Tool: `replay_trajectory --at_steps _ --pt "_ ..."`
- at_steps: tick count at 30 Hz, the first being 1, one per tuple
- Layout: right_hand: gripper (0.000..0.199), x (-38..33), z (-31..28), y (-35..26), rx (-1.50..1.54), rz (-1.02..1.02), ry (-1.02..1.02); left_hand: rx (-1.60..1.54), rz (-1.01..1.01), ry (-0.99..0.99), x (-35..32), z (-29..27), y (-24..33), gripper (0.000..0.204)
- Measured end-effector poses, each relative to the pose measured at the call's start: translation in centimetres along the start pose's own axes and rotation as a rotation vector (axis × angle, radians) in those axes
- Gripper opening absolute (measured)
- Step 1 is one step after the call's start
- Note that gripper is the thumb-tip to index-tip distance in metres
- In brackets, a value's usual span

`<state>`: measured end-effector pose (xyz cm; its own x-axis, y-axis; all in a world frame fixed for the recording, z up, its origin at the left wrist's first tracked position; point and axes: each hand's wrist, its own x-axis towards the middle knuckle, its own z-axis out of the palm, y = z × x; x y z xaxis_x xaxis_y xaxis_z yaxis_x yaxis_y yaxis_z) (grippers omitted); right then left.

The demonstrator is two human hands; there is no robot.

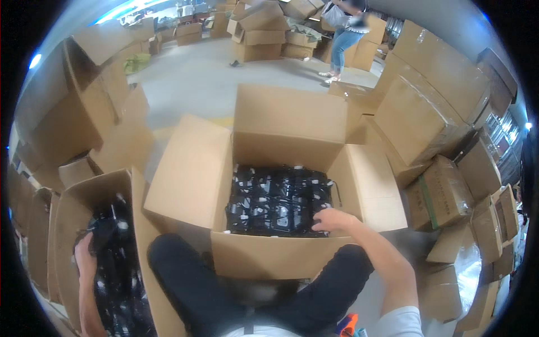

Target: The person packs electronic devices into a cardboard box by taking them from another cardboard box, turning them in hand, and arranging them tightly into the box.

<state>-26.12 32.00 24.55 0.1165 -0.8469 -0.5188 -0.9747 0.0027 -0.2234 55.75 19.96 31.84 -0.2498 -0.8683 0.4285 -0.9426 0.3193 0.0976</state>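
An open cardboard box (pixel 264 255) stands between my knees with its flaps folded out. Inside it, shiny black plastic-wrapped packets (pixel 284 210) with small white tags lie in tight rows. My right hand (pixel 331 220) reaches into its near right corner, fingers curled down on a packet there; the fingertips are partly hidden. To my left is a taller open box (pixel 140 219) holding more black packets (pixel 115 281). Deep in that box, my left hand (pixel 85 255) is closed around the left edge of a black packet (pixel 105 230) near the top.
Large cardboard cartons (pixel 418 121) are stacked at the right, and open cartons (pixel 84 106) crowd the left. A person (pixel 339 42) in blue jeans stands at the back right. An orange-and-blue object (pixel 348 324) lies beside my right thigh. Grey floor (pixel 193 76) stretches beyond the middle box.
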Motion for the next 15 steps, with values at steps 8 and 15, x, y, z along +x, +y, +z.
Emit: replay_trajectory --at_steps 8,15 --pt "0.053 0.6 0.0 -0.6 -0.045 -0.026 0.018 -0.874 -0.633 0.252 2.4 -11.0 2.8 0.052" --pt "0.045 0.9 -2.5 -4.3 -0.025 -0.123 0.166 -1.392 -0.427 0.236 7.7 -15.4 13.7 0.058"
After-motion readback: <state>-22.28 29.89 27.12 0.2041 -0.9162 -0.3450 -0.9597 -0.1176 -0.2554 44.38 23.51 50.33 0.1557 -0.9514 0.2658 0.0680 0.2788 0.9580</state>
